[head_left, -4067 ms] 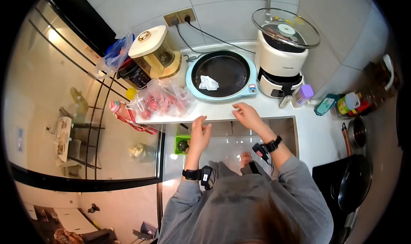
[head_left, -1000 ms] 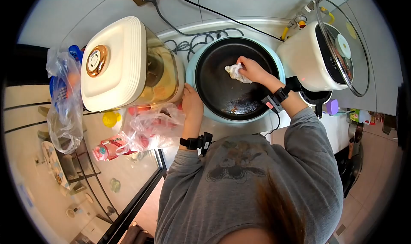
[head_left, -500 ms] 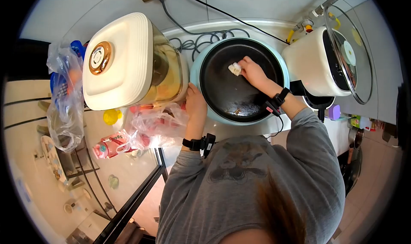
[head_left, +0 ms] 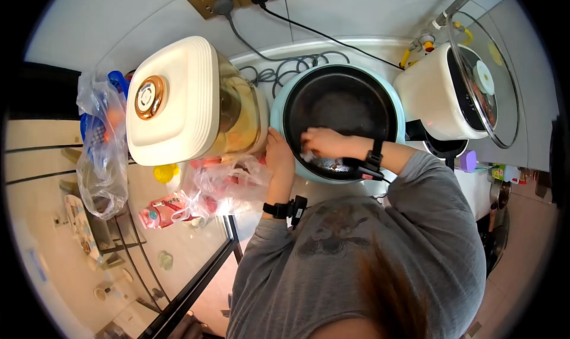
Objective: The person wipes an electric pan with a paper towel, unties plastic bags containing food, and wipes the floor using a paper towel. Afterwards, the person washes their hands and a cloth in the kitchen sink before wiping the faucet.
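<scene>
A round electric pan [head_left: 339, 110] with a pale blue rim and a dark cooking surface stands in front of me. My right hand [head_left: 323, 143] is in its lower left part, fingers pinched on a crumpled white tissue [head_left: 308, 156], partly hidden under the fingers. The tissue touches the pan's surface close to the near edge. Near it, brownish residue and a shiny wet patch [head_left: 333, 164] show on the surface. My left hand [head_left: 279, 153] grips the pan's left rim, with its fingertips against the outer side.
Left of the pan stands a cream-lidded container [head_left: 178, 101]; plastic bags [head_left: 228, 181] and a pink bottle [head_left: 163, 211] lie nearer. A white appliance [head_left: 430, 92] and an upright glass lid [head_left: 504, 89] are at right. Grey cable [head_left: 279, 74] coils behind.
My right hand has moved the tissue from the pan's upper middle down and left towards the near edge. The left hand stays at the rim. The view has shifted slightly.
</scene>
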A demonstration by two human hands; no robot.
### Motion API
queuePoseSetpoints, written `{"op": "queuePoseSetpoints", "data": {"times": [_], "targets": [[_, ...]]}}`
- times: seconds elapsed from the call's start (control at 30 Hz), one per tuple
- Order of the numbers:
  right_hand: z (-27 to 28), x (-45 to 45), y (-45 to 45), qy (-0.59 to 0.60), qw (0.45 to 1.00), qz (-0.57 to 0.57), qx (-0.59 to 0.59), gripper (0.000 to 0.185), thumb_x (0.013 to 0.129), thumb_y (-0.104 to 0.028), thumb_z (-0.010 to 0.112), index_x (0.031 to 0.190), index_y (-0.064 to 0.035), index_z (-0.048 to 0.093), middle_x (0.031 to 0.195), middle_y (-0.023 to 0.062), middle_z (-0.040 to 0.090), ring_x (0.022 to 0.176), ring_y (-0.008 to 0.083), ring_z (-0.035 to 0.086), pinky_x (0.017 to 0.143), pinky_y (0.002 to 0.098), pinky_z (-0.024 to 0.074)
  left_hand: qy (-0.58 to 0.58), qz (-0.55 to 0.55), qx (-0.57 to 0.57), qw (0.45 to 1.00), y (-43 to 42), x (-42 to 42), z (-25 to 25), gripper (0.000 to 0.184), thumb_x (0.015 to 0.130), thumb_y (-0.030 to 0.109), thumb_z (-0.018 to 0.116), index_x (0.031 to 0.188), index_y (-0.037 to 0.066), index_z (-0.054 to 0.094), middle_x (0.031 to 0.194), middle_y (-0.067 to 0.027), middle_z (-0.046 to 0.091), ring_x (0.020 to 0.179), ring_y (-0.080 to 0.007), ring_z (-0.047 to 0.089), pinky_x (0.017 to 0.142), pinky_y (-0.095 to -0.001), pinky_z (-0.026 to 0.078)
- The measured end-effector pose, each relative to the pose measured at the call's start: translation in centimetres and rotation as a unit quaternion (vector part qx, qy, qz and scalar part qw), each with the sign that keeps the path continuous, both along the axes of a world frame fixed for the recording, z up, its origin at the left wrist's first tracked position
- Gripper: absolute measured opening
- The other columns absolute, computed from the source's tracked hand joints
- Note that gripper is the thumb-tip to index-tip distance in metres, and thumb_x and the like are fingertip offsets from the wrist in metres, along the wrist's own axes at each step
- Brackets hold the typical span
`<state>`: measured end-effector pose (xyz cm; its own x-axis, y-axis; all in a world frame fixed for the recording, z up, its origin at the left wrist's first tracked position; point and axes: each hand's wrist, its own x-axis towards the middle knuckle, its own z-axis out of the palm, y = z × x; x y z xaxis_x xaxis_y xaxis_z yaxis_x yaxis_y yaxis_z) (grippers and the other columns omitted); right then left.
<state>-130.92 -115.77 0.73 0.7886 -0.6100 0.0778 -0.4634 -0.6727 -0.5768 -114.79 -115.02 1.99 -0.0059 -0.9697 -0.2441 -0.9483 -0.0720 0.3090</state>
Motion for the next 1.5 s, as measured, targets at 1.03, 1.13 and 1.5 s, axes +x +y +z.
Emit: {"op": "queuePoseSetpoints", "data": {"times": [1.03, 1.13, 1.5], "targets": [[2.9, -7.2, 7.7, 0.276, 0.849, -0.417, 0.170, 0.026, 0.071, -0.010, 0.053, 0.097, -0.0055, 0.050, 0.086, 0.0184, 0.057, 0.079, 0.0305, 0.058, 0.066, 0.0380, 0.0470, -0.150, -0.084, -0.162, 0.972, 0.5, 0.2, -1.4, 0.044, 0.078, 0.005, 0.040, 0.118, -0.010, 0.028, 0.092, -0.0145, 0.049, 0.066, -0.0222, 0.058, 0.054, -0.0273, 0.049], [2.0, -6.0, 8.4, 0.129, 0.889, -0.379, 0.224, 0.031, 0.066, -0.015, 0.059, 0.093, -0.0038, 0.050, 0.081, 0.0191, 0.058, 0.079, 0.0339, 0.056, 0.069, 0.0396, 0.0446, -0.149, -0.088, -0.153, 0.973, 0.4, 0.1, -1.5, 0.044, 0.078, 0.005, 0.040, 0.118, -0.011, 0.027, 0.092, -0.0156, 0.050, 0.067, -0.0227, 0.058, 0.055, -0.0275, 0.049], [0.5, -5.6, 0.5, 0.109, 0.927, -0.359, -0.025, 0.017, 0.069, -0.014, 0.054, 0.085, -0.0153, 0.054, 0.081, 0.0098, 0.052, 0.075, 0.0274, 0.055, 0.061, 0.0371, 0.0459, -0.113, -0.083, -0.064, 0.988, 0.0, 0.0, -0.2, 0.045, 0.079, 0.004, 0.036, 0.118, -0.014, 0.024, 0.099, -0.0222, 0.048, 0.077, -0.0289, 0.056, 0.063, -0.0321, 0.048]]}}
